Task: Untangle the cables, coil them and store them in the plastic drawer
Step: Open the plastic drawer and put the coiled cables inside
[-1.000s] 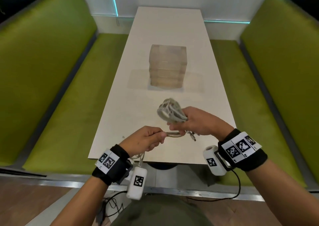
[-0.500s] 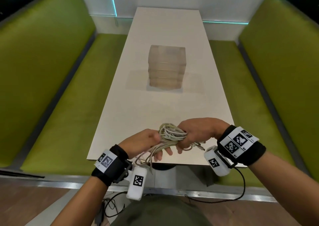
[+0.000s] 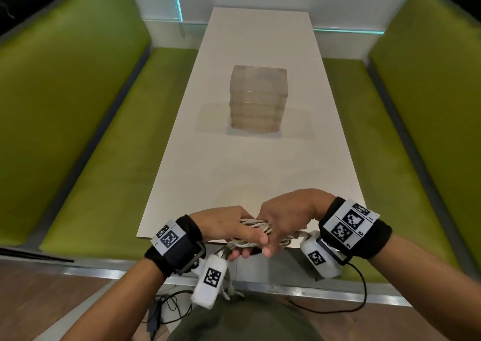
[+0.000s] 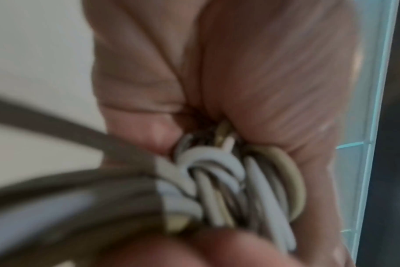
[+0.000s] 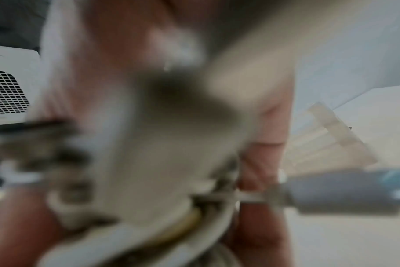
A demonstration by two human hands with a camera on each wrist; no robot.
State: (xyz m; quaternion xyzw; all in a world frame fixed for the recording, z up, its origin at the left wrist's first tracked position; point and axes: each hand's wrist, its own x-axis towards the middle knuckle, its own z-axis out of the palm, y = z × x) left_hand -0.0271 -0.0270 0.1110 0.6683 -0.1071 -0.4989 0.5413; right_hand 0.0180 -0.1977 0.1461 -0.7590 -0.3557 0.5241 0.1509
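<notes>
A bundle of white and beige cables (image 3: 256,225) sits between both hands at the table's near edge. My left hand (image 3: 229,227) grips it from the left, thumb over the top and fingers curled beneath. My right hand (image 3: 285,217) clasps it from the right, fingers wrapped round the loops. In the left wrist view the cable loops (image 4: 235,182) cross in a tangle against the palm. The right wrist view is blurred; a grey plug (image 5: 336,191) sticks out to the right. The translucent plastic drawer unit (image 3: 257,100) stands mid-table, its drawers pushed in.
The white table (image 3: 260,158) runs away from me between two green benches (image 3: 104,158). Loose cable ends (image 3: 226,283) hang below the near table edge (image 3: 182,238). Black cords (image 3: 166,304) lie on the wooden floor by my left arm.
Both hands came down and toward me with the cables, from above the table to its near edge. The left hand now wraps the bundle beside the right.
</notes>
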